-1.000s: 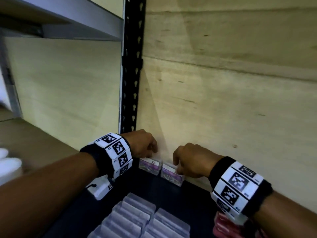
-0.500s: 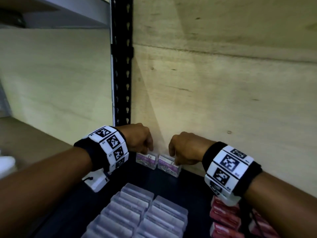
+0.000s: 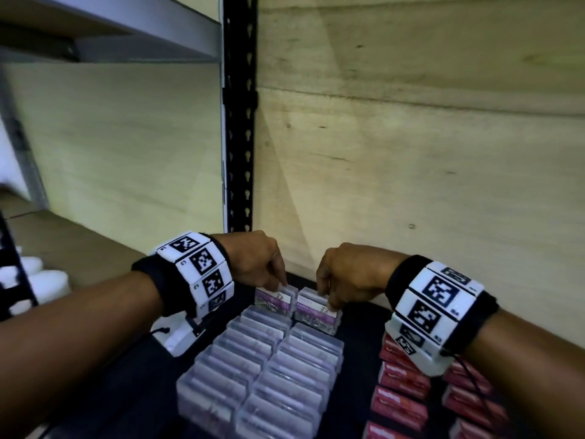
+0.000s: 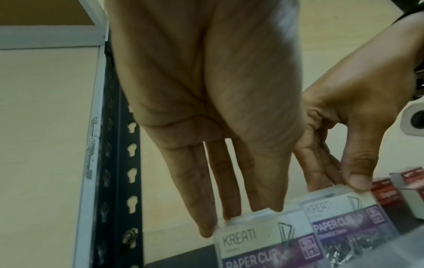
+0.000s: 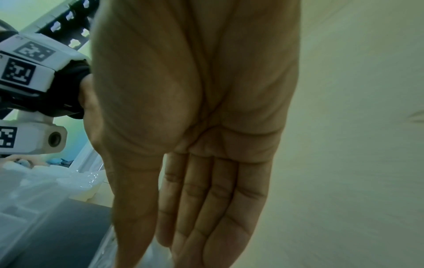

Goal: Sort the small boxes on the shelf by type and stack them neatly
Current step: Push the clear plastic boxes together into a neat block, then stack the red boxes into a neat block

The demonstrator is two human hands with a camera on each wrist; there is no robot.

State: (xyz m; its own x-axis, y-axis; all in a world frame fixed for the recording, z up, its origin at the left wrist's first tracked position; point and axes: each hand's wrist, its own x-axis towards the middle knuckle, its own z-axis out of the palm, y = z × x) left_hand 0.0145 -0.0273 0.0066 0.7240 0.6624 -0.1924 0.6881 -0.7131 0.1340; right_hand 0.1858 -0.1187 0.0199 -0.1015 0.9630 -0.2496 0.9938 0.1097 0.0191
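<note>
Two clear paper clip boxes with purple labels stand side by side at the back of the dark shelf (image 3: 152, 391). My left hand (image 3: 280, 285) pinches the top of the left paper clip box (image 3: 273, 302), thumb in front and fingers behind, as the left wrist view shows on the left box (image 4: 252, 243). My right hand (image 3: 326, 299) pinches the right paper clip box (image 3: 316, 313) the same way; the left wrist view also catches this right box (image 4: 344, 221). Both boxes sit just behind two rows of clear boxes (image 3: 259, 369). Red boxes (image 3: 399, 381) lie in rows to the right.
A plywood wall (image 3: 411, 185) backs the shelf, close behind the hands. A black slotted post (image 3: 239, 122) stands at the back left corner, with a grey shelf beam (image 3: 126, 26) above. White round objects (image 3: 34, 277) sit far left.
Both hands have brought their paper clip boxes forward, from near the back wall to right behind the rows of clear boxes. The head view has tilted down.
</note>
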